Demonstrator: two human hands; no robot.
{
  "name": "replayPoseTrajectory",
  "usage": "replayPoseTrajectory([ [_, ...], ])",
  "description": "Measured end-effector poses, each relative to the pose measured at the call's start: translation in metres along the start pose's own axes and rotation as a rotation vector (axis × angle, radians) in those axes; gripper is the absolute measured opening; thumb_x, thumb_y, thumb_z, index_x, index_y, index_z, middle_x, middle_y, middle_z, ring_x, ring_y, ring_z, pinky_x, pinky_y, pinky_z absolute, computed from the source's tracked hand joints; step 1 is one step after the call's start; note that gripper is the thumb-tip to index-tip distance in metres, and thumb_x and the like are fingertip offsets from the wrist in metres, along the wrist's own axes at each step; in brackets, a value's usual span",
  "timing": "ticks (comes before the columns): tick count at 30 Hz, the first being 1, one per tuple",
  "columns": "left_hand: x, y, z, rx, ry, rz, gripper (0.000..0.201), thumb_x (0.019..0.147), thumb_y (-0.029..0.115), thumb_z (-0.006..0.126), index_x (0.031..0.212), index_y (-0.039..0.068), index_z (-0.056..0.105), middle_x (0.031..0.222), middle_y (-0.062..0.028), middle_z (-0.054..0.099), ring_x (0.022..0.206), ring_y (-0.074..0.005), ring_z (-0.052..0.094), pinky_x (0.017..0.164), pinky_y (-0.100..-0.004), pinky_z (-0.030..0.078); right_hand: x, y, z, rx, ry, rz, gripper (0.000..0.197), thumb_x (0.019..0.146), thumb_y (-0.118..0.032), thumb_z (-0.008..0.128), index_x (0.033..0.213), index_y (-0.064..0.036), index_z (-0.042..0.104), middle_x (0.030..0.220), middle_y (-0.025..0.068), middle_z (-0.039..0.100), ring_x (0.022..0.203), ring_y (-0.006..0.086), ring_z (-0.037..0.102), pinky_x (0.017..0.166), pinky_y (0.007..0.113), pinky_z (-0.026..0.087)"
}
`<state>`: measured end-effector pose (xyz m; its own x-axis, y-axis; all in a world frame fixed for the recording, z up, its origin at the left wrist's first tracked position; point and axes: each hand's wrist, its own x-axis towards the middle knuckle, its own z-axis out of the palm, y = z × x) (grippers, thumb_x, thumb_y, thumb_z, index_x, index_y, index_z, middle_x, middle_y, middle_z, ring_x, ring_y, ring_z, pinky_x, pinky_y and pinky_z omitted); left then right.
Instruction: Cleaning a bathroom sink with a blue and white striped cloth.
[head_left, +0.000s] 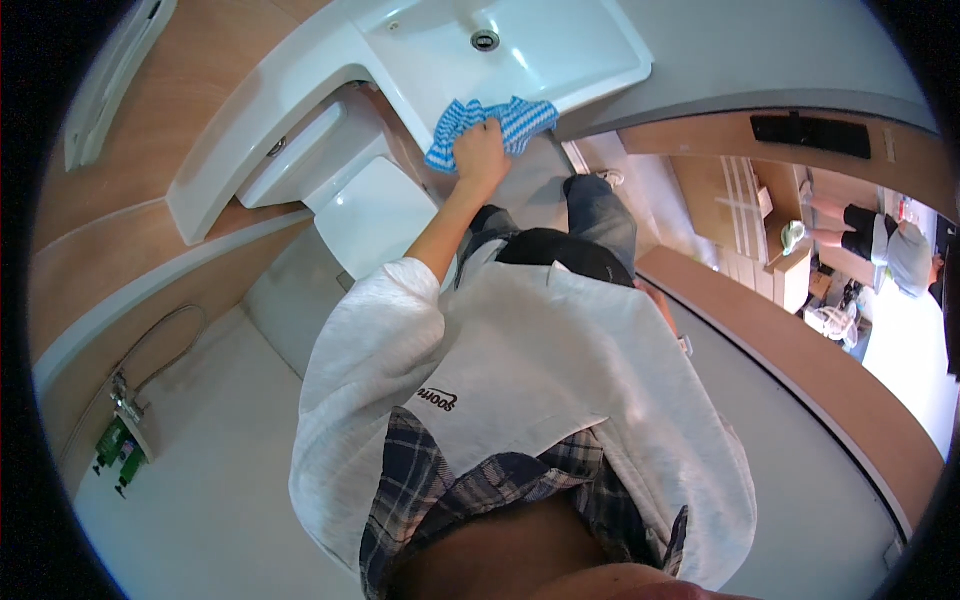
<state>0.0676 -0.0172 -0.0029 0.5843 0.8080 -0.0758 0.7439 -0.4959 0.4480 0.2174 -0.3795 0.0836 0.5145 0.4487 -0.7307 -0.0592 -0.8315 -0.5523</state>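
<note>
That blue-and-white striped cloth [530, 122] could slide off the washbasin [604, 91] at its front rim if the left hand [481, 153] slackened; its grip looks closed on a bunch, loose folds either side. It's thin, crumpled. The right hand [656, 302] is mostly hidden; its grip I can't tell.

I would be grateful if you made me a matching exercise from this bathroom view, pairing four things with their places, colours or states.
Column one
1. cloth
2. toilet lid
3. two bottles
4. drain

Column two
A. green, near the shower hose
B. in the bottom of the washbasin
C. striped blue and white, under the left hand
D. white and closed

Right pairs: 1-C, 2-D, 3-A, 4-B
</note>
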Motion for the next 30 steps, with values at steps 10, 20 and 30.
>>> replayPoseTrajectory([
  [10, -0.001, -0.008, 0.008, -0.040, 0.045, 0.003, 0.039, 0.062, 0.007, 0.071, 0.099, 0.001, 0.059, 0.092, -0.0183, 0.066, 0.082, -0.0359, 0.065, 0.069, -0.0448, 0.053, 0.003, -0.004, -0.007, -0.430, -0.018, -0.052, 0.049, 0.094, -0.049, 0.050, 0.110, -0.0032, 0.059, 0.099, 0.0257, 0.064, 0.097, 0.0336, 0.062, 0.082, 0.040, 0.046],
  [20, 0.001, -0.006, 0.007, -0.067, 0.064, -0.024, 0.035, 0.061, 0.006, 0.069, 0.095, 0.002, 0.060, 0.091, -0.0174, 0.066, 0.082, -0.0361, 0.065, 0.071, -0.0445, 0.052, -0.008, -0.026, -0.018, -0.479, -0.079, -0.100, 0.044, 0.094, -0.046, 0.052, 0.109, -0.0048, 0.057, 0.094, 0.0237, 0.063, 0.092, 0.0320, 0.061, 0.079, 0.039, 0.046],
  [30, -0.003, -0.008, 0.011, -0.150, 0.116, 0.004, 0.033, 0.061, 0.005, 0.068, 0.093, 0.001, 0.060, 0.090, -0.0159, 0.065, 0.083, -0.0344, 0.064, 0.071, -0.0430, 0.051, -0.021, -0.056, -0.025, -0.534, -0.176, -0.159, 0.039, 0.093, -0.043, 0.054, 0.108, -0.0064, 0.056, 0.089, 0.0217, 0.062, 0.087, 0.0304, 0.060, 0.077, 0.037, 0.046],
])
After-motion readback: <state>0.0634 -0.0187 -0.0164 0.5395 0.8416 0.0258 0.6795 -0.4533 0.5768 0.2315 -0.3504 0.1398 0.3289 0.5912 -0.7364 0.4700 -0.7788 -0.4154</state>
